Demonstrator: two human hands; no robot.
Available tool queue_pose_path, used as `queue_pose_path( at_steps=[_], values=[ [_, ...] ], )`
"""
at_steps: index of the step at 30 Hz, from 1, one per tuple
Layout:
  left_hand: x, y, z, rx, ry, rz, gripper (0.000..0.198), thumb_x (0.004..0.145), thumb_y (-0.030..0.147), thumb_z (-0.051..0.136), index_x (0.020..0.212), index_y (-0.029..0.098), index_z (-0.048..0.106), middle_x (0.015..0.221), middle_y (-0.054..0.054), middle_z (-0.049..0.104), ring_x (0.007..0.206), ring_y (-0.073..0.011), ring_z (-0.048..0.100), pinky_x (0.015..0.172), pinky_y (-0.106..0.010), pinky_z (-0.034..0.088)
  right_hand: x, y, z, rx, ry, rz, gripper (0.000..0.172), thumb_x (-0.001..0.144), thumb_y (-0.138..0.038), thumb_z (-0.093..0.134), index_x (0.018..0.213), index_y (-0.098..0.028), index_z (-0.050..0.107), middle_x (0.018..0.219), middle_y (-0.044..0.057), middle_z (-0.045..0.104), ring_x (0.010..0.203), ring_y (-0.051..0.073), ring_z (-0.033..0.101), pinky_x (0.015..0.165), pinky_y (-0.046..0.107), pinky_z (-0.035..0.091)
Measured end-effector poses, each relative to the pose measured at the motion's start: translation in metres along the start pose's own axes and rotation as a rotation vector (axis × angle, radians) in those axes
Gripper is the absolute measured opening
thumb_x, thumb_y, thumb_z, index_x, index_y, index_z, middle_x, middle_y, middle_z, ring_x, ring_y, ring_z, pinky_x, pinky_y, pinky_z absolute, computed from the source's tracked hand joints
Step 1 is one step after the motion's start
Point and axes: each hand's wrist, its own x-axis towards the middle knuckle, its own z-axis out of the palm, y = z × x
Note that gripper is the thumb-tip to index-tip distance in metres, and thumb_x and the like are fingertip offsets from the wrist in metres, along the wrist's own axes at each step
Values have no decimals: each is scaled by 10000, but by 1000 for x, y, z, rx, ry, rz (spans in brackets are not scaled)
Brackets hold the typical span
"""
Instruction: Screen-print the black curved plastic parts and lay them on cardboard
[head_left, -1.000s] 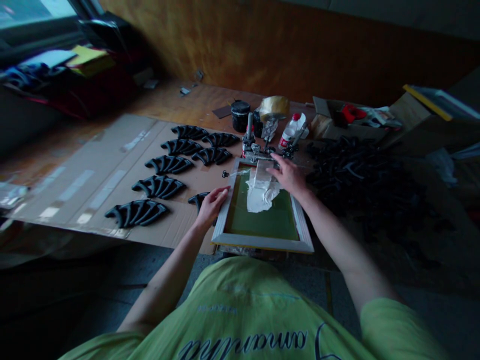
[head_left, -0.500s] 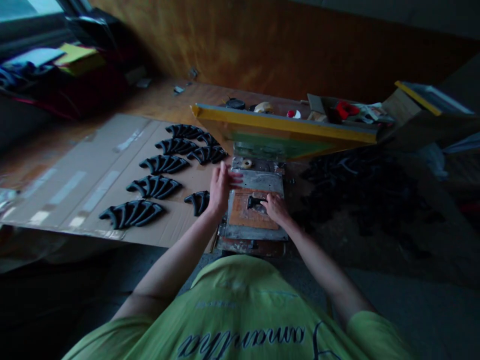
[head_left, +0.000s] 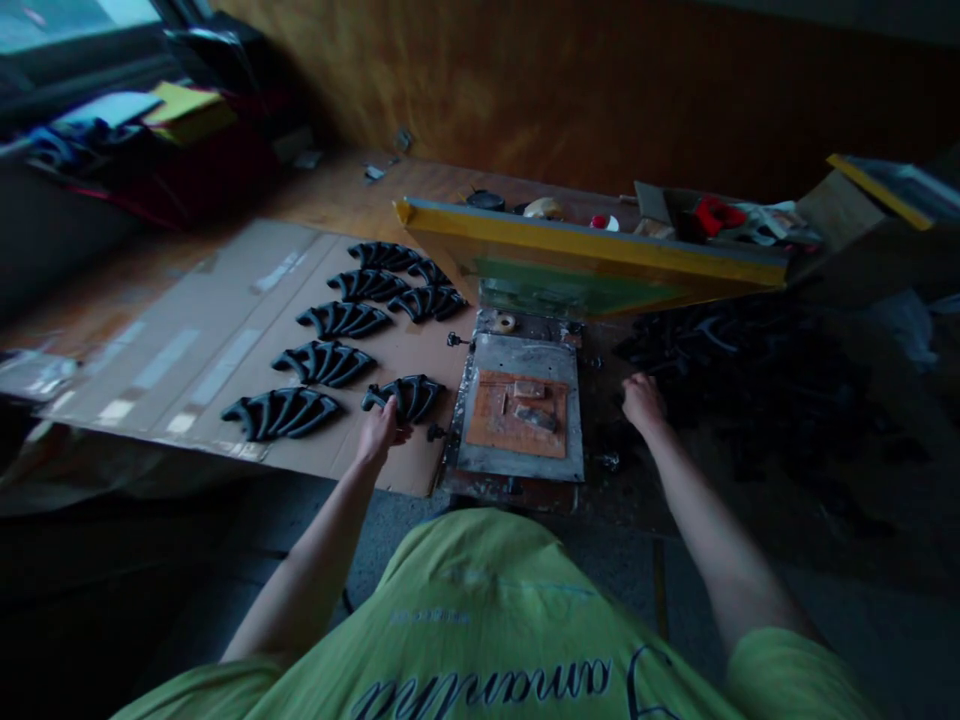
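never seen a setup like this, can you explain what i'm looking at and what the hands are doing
There's no robot here: these are a person's own bare hands, seen by a camera worn on the head, looking forward and down. On the left, groups of black parts lie fanned out on cardboard. In the middle is a grey plate with an orange board on it; behind, a yellow-edged frame stands tilted up. On the right is a dark pile. The left hand is at the nearest fan; whether it grips a part is unclear. The right hand is curled beside the pile, too dim to tell what it holds.
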Motion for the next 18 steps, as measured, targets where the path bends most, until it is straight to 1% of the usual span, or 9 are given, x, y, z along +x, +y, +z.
queue_pose_path(
  at_steps=[1, 3, 6, 8, 9, 11, 13, 15, 18],
  values=[
    [10, -9, -10, 127, 49, -1, 525, 943, 584, 298, 994, 149, 588, 636, -91, 668, 587, -227, 685, 580, -313, 522, 0, 18, -3, 3, -10, 10, 237, 853, -179, 542, 622, -235, 548, 811, 157, 578, 935, 292, 544, 809, 472, 421],
    [22, -23, -22, 334, 118, -13, 553, 945, 563, 283, 902, 140, 637, 608, -136, 659, 704, -302, 711, 647, -374, 524, -6, 40, -4, 22, -26, 3, 283, 848, -272, 571, 576, -264, 495, 748, 147, 564, 916, 303, 545, 773, 488, 416],
    [34, -26, -21, 458, 157, -25, 553, 925, 558, 344, 773, 137, 668, 621, -194, 659, 887, -394, 701, 772, -452, 496, -16, 47, 0, 44, -6, 7, 253, 821, -321, 603, 605, -278, 478, 806, 172, 607, 1032, 352, 531, 816, 549, 391],
    [40, -22, -16, 507, 160, -22, 550, 922, 556, 360, 789, 127, 678, 675, -211, 676, 951, -399, 690, 829, -463, 477, -16, 40, 6, 56, 34, 36, 197, 816, -326, 614, 669, -275, 493, 885, 189, 636, 1136, 386, 501, 884, 614, 348],
    [42, -19, -16, 527, 155, -22, 546, 918, 559, 372, 806, 123, 682, 686, -210, 680, 941, -390, 693, 838, -458, 474, -15, 34, 8, 66, 55, 56, 157, 822, -339, 609, 721, -271, 511, 923, 190, 646, 1155, 390, 501, 908, 635, 335],
    [45, -13, -18, 557, 111, -42, 562, 902, 587, 395, 798, 121, 691, 630, -192, 667, 814, -364, 707, 808, -444, 483, -12, 13, 15, 102, 80, 84, 141, 849, -394, 579, 861, -258, 547, 988, 172, 660, 1105, 364, 557, 912, 618, 382],
    [45, -5, -25, 589, 42, -94, 599, 873, 634, 424, 745, 118, 699, 517, -164, 619, 622, -337, 678, 729, -435, 493, -13, -18, 22, 201, 52, 61, 265, 862, -450, 571, 1024, -240, 557, 1051, 138, 667, 1015, 310, 618, 871, 526, 472],
    [41, 7, -32, 614, 19, -114, 593, 849, 643, 469, 724, 115, 706, 427, -121, 554, 496, -307, 620, 656, -418, 486, -17, -57, 29, 328, -26, -47, 359, 865, -462, 590, 1133, -226, 555, 1091, 104, 667, 999, 267, 639, 863, 444, 511],
    [28, 42, -31, 510, 41, 81, 493, 854, 578, 529, 876, 127, 728, 429, -53, 533, 457, -237, 572, 591, -339, 461, -25, -111, 37, 355, -135, -261, 308, 925, -360, 539, 1192, -221, 604, 1105, 80, 662, 1042, 228, 630, 916, 375, 500]
  ],
)
